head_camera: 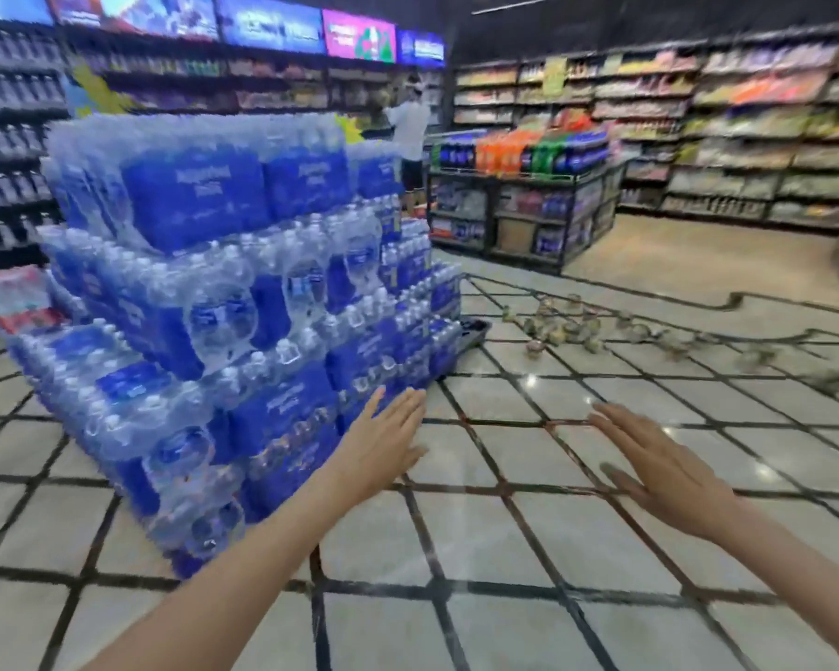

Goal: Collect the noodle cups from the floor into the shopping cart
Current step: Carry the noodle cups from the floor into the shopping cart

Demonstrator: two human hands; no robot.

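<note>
On our left rises the stepped stack of shrink-wrapped blue-labelled water bottle packs (pixel 224 293). Our left hand (pixel 383 447) reaches forward with flat, spread fingers, holding nothing; our right hand (pixel 659 472) does the same. Farther right, well ahead on the pale tiled floor (pixel 504 525), lie the small scattered noodle cups (pixel 567 329). No cart is in sight. We judge we should walk closer before reaching, then take the nearest cups first. Blur hides which way each cup points.
</note>
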